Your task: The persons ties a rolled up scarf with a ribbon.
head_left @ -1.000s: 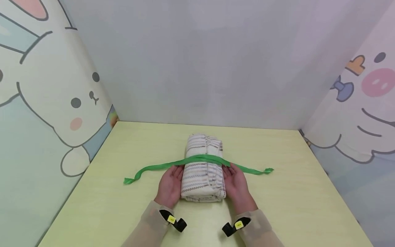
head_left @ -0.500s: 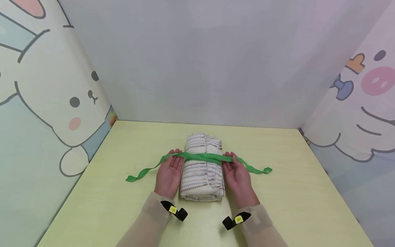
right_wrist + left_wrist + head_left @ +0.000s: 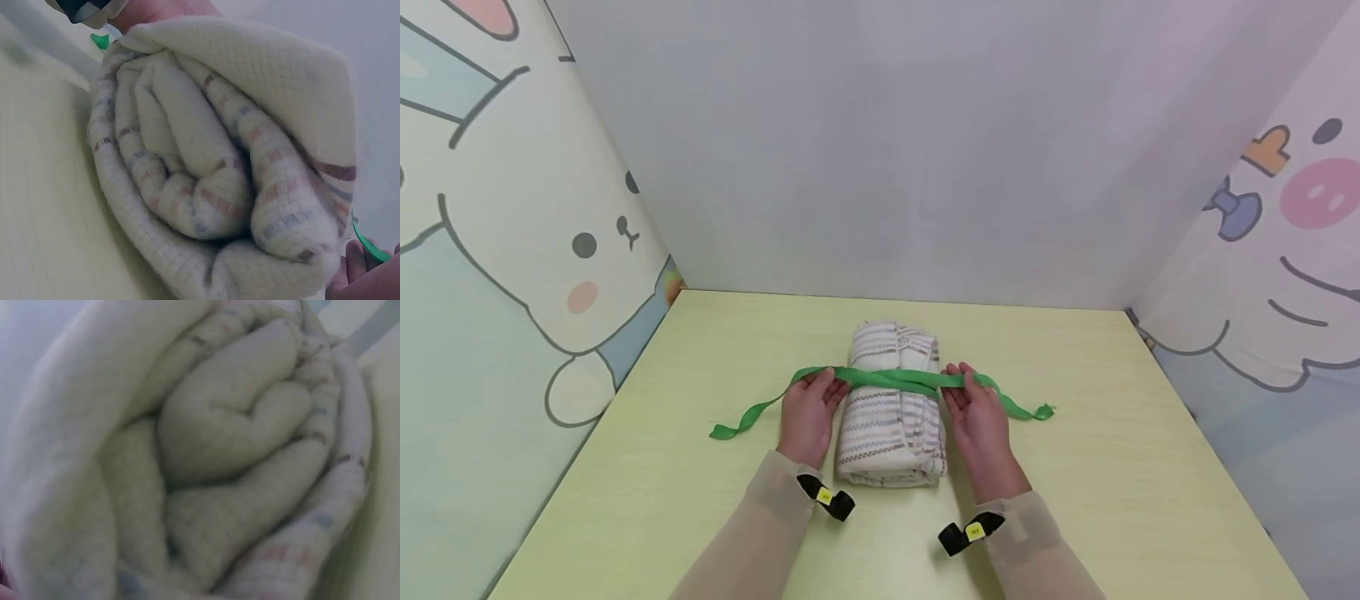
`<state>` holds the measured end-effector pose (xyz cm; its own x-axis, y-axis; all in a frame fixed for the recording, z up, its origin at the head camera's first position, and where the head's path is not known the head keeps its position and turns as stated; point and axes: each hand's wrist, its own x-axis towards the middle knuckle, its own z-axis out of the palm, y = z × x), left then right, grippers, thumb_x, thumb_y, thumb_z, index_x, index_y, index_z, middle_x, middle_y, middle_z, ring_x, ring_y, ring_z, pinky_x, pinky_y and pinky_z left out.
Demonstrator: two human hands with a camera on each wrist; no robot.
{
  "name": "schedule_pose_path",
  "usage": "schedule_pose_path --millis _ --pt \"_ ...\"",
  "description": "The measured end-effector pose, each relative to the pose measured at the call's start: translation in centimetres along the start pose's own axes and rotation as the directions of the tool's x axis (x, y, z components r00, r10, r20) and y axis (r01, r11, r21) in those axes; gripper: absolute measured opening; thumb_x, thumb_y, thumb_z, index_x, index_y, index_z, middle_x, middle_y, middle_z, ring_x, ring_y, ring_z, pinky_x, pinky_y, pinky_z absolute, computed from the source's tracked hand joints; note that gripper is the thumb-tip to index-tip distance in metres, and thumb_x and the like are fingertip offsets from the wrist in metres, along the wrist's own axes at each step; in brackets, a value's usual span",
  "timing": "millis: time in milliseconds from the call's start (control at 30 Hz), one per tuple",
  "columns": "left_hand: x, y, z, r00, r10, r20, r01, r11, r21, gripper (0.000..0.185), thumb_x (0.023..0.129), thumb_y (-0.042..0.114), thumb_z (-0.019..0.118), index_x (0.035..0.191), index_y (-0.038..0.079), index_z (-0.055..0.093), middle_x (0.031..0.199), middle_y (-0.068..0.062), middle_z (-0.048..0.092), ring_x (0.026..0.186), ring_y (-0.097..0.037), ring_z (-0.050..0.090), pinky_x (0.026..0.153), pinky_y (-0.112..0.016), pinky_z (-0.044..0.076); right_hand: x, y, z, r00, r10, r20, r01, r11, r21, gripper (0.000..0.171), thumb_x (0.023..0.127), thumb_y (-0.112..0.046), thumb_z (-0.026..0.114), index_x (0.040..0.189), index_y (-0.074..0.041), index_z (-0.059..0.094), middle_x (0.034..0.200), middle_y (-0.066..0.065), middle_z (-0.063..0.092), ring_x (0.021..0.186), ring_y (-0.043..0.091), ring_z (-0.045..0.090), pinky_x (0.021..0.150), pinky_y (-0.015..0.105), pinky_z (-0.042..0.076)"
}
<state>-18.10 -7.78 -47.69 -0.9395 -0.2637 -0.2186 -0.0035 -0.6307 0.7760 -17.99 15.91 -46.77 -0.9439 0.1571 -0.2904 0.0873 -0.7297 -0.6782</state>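
A rolled towel (image 3: 880, 433), white with coloured stripes, lies lengthwise on the table. Around its middle runs a green ribbon (image 3: 891, 377), its strands crossing on top and its two ends trailing to either side. My left hand (image 3: 807, 423) pinches the left strand between thumb and fingers close to the roll. On the other side, my right hand (image 3: 982, 427) holds the right strand, thumb over it. Both wrist views are filled by the towel's coiled end (image 3: 231, 431); in the right wrist view a bit of ribbon (image 3: 370, 245) passes by a hand at the lower right.
The pale yellow table (image 3: 1097, 467) is bordered by a plain grey wall (image 3: 887, 150) behind. Side walls carry a cartoon rabbit (image 3: 550, 250) on the left and a pig (image 3: 1300, 250) on the right.
Both hands have moved forward from the towel's sides up to the ribbon. The left fingers, straight under the strand before, now close on it. The strands are lifted, and their loose ends have drawn slightly inward.
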Motion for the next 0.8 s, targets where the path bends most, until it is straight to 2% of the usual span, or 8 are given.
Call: schedule_pose_path --millis 100,233,367,500,567,633,700,800 --pt "-0.1 0.2 0.0 1.000 -0.003 -0.024 0.003 1.000 0.003 0.018 0.102 0.011 0.066 0.105 -0.001 0.053 0.103 -0.014 0.069 0.096 -0.027 0.070 0.091 -0.039 0.058 -0.2 0.0 0.1 0.999 -0.036 0.006 0.037 0.999 -0.032 0.037 0.111 -0.017 0.046 0.143 0.003 0.047 0.122 0.014 0.071 0.132 0.031 0.057 0.109 0.037 0.046" --pt "-0.2 0.5 0.1 1.000 -0.022 0.005 0.022 0.997 -0.070 0.019 0.105 0.014 0.062 0.108 -0.001 0.051 0.104 -0.016 0.072 0.108 -0.033 0.069 0.095 -0.040 0.056 -0.5 0.1 0.5 0.997 -0.080 0.014 0.081 0.995 -0.066 0.042 0.112 -0.018 0.043 0.147 0.005 0.043 0.129 0.017 0.068 0.133 0.032 0.057 0.108 0.035 0.047" --pt "-0.5 0.8 0.5 0.995 -0.027 0.094 0.050 0.969 -0.243 0.023 0.106 0.010 0.058 0.123 -0.001 0.046 0.126 -0.024 0.065 0.125 -0.037 0.061 0.103 -0.042 0.052 -0.8 0.1 1.1 0.995 -0.092 0.036 0.094 0.994 -0.052 0.043 0.113 -0.021 0.040 0.148 0.004 0.041 0.141 0.023 0.058 0.137 0.035 0.052 0.109 0.036 0.046" --pt "-1.0 1.0 1.0 0.974 -0.030 0.226 0.115 0.922 -0.369 0.046 0.108 0.002 0.050 0.151 0.001 0.032 0.152 -0.027 0.044 0.138 -0.034 0.050 0.112 -0.041 0.044 -0.8 0.2 1.7 0.996 -0.049 0.079 0.044 0.997 0.060 0.044 0.113 -0.022 0.039 0.150 0.001 0.038 0.153 0.027 0.042 0.140 0.034 0.048 0.114 0.039 0.040" --pt "-1.2 1.0 1.1 0.959 -0.034 0.282 0.133 0.930 -0.342 0.050 0.108 -0.001 0.046 0.155 -0.001 0.030 0.156 -0.025 0.041 0.141 -0.032 0.048 0.113 -0.040 0.042 -0.8 0.3 1.9 0.995 -0.020 0.098 0.009 0.994 0.108 0.044 0.113 -0.021 0.038 0.151 0.000 0.036 0.155 0.026 0.038 0.142 0.033 0.046 0.115 0.039 0.038" --pt "-1.3 0.7 1.1 0.951 -0.024 0.309 0.104 0.964 -0.244 0.047 0.108 -0.001 0.046 0.153 -0.005 0.036 0.152 -0.024 0.046 0.139 -0.031 0.050 0.112 -0.040 0.043 -0.6 0.4 2.0 0.995 0.002 0.097 -0.015 0.992 0.129 0.043 0.113 -0.021 0.038 0.151 -0.001 0.036 0.155 0.025 0.039 0.142 0.032 0.046 0.114 0.038 0.039" --pt "-1.3 0.4 1.0 0.951 -0.004 0.310 0.041 0.993 -0.113 0.040 0.108 0.002 0.049 0.147 -0.008 0.045 0.146 -0.024 0.054 0.134 -0.030 0.055 0.109 -0.040 0.047 -0.5 0.6 2.0 0.995 0.017 0.099 -0.028 0.993 0.117 0.042 0.113 -0.020 0.038 0.151 -0.001 0.036 0.154 0.024 0.042 0.141 0.032 0.047 0.113 0.037 0.041" --pt "-1.1 0.0 0.8 0.962 0.038 0.272 -0.053 0.997 0.048 0.037 0.108 0.010 0.055 0.139 -0.010 0.054 0.135 -0.022 0.063 0.125 -0.030 0.063 0.102 -0.040 0.052 -0.2 0.9 2.0 0.995 0.031 0.094 -0.039 0.996 0.086 0.040 0.113 -0.019 0.038 0.148 0.000 0.039 0.150 0.023 0.047 0.140 0.031 0.049 0.111 0.035 0.044"
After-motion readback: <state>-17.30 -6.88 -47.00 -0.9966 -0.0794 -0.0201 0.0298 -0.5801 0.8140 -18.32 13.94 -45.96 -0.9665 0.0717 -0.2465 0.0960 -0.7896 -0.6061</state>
